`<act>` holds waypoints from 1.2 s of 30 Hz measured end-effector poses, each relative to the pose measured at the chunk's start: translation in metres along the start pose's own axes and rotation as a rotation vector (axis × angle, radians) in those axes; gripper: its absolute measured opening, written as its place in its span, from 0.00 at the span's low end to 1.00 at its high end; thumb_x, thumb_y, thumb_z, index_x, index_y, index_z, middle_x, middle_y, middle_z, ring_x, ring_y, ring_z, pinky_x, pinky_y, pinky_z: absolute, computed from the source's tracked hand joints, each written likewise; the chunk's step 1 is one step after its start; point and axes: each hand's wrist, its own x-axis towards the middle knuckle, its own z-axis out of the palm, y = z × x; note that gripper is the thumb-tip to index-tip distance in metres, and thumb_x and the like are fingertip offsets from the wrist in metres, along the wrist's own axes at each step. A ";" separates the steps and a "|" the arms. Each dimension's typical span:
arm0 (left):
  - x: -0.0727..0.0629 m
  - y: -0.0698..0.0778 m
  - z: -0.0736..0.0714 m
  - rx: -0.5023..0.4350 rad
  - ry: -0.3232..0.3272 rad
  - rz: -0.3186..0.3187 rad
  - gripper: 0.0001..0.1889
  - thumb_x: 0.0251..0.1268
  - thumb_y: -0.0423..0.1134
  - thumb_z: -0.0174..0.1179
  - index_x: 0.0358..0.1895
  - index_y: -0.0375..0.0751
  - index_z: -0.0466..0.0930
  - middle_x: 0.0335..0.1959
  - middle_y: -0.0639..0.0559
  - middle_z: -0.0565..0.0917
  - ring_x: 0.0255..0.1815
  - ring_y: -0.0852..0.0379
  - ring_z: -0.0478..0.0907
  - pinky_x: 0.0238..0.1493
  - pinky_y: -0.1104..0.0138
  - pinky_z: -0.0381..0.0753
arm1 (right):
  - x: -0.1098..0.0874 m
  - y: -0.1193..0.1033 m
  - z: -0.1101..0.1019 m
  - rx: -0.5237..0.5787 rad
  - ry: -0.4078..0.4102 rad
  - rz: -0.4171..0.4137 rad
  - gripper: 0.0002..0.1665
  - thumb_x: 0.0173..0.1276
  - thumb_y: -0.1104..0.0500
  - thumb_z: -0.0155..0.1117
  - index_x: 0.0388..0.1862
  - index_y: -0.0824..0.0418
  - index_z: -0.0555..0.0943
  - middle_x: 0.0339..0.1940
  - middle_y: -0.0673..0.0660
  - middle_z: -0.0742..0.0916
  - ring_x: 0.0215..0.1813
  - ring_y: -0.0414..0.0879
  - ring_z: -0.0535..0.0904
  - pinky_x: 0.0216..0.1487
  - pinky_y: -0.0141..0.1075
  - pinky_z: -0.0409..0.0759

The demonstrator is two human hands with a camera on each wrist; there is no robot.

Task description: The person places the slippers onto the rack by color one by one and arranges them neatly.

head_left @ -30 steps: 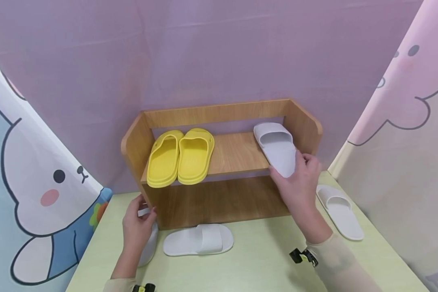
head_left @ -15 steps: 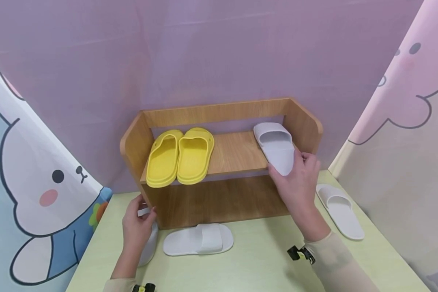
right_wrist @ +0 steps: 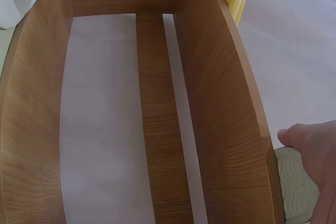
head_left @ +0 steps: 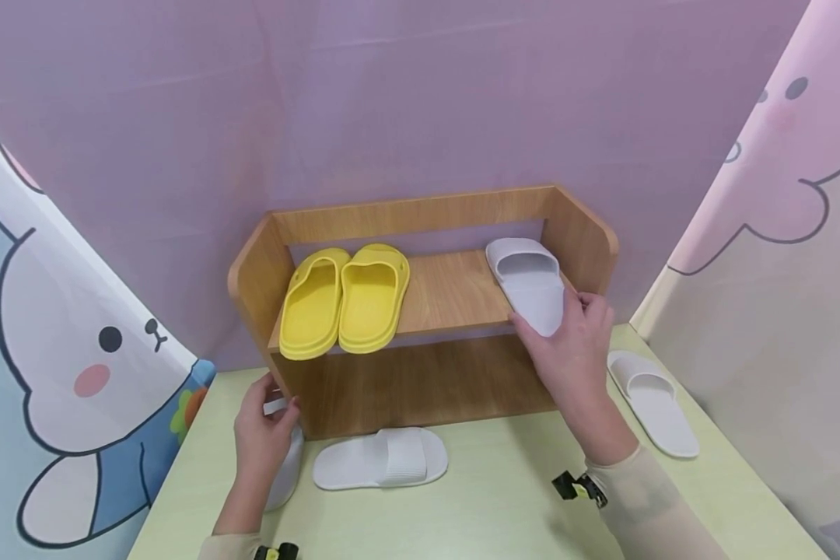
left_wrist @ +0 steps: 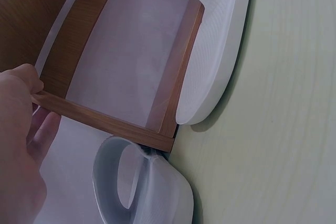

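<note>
A two-tier wooden shoe rack stands against the back wall. My right hand pinches the heel of a pale slipper at the right of its upper shelf, toe toward the back. In the right wrist view the thumb lies at the edge of the ridged sole. My left hand grips the front edge of the left side panel, thumb and fingers on opposite faces. A pair of yellow clogs fills the left of the upper shelf.
On the light tabletop, one white slipper lies sideways before the rack. Another slipper is partly hidden beside my left hand, and a third slipper lies right of the rack. Cartoon-printed fabric borders both sides.
The toe of the slipper in my right hand has dropped slightly toward the shelf. The left hand keeps its grip on the rack, and the head view has shifted a little.
</note>
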 end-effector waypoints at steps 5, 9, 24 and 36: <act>0.000 0.000 0.000 -0.008 0.002 0.008 0.31 0.72 0.26 0.71 0.75 0.42 0.76 0.62 0.44 0.83 0.60 0.44 0.85 0.46 0.86 0.82 | 0.002 0.000 0.001 -0.006 -0.007 0.004 0.53 0.61 0.43 0.88 0.75 0.72 0.78 0.57 0.73 0.74 0.62 0.70 0.67 0.59 0.61 0.71; 0.000 0.000 0.000 -0.012 0.002 0.009 0.31 0.71 0.26 0.71 0.75 0.42 0.76 0.62 0.45 0.83 0.60 0.44 0.85 0.46 0.86 0.82 | 0.003 0.000 0.003 -0.008 -0.016 0.020 0.54 0.61 0.41 0.87 0.75 0.70 0.78 0.58 0.73 0.74 0.63 0.70 0.67 0.58 0.60 0.71; 0.000 0.001 -0.001 -0.007 -0.001 0.005 0.32 0.72 0.26 0.71 0.76 0.42 0.75 0.63 0.44 0.83 0.60 0.45 0.84 0.47 0.82 0.85 | 0.002 0.004 0.004 0.010 0.012 -0.002 0.57 0.54 0.41 0.92 0.75 0.70 0.79 0.56 0.72 0.75 0.61 0.70 0.68 0.59 0.60 0.71; 0.001 0.001 -0.001 -0.014 0.004 0.017 0.32 0.71 0.25 0.71 0.76 0.41 0.75 0.63 0.43 0.83 0.60 0.43 0.84 0.46 0.86 0.81 | -0.003 0.012 -0.007 0.067 -0.005 -0.043 0.60 0.51 0.44 0.95 0.75 0.71 0.77 0.63 0.73 0.75 0.68 0.68 0.68 0.64 0.61 0.72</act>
